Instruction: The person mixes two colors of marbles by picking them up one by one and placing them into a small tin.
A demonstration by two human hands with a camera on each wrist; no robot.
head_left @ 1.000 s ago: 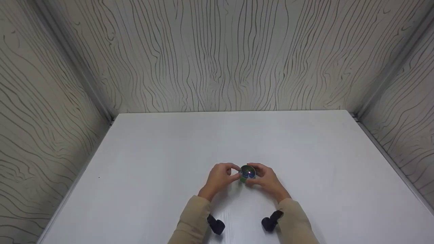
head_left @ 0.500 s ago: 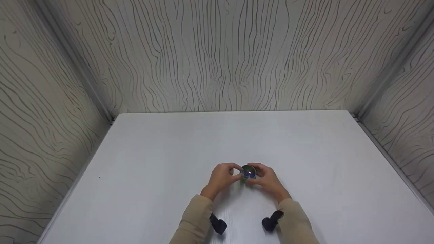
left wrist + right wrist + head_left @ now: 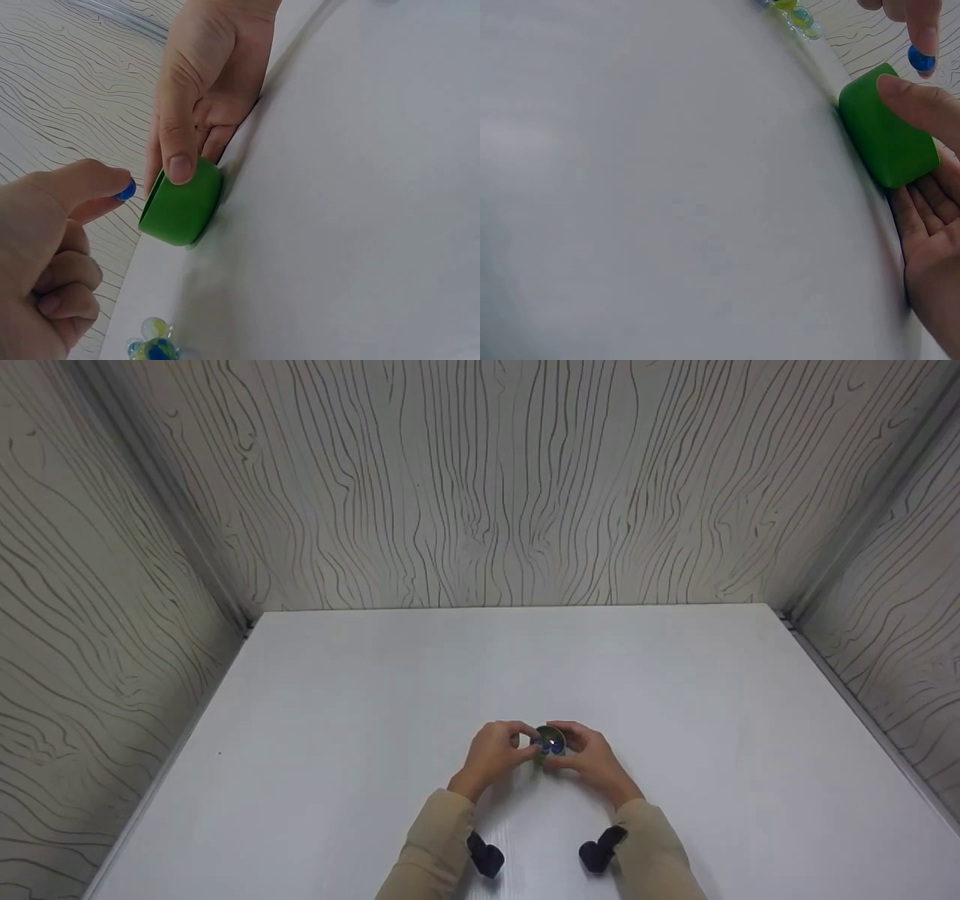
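Note:
My right hand (image 3: 594,759) holds a small green cup (image 3: 885,127) on the white table, with the thumb on one side and the fingers on the other. Blue shapes and a bright glint show inside the cup in the head view, too small to make out. Between thumb and finger, my left hand (image 3: 52,247) pinches a blue marble (image 3: 127,190) close by the cup's rim. Its other fingers are curled into the palm. That same marble appears in the right wrist view against my left fingertips (image 3: 928,39).
Several clear glass marbles with yellow and blue colouring (image 3: 159,346) lie in a cluster on the table near the cup. The white tabletop (image 3: 337,682) runs back to walls with a wood-grain pattern (image 3: 480,487). A dark camera mount sits at each wrist.
My left hand has shifted slightly to the right, its fingertips now further over the cup's rim. The right hand and the cup have stayed in place.

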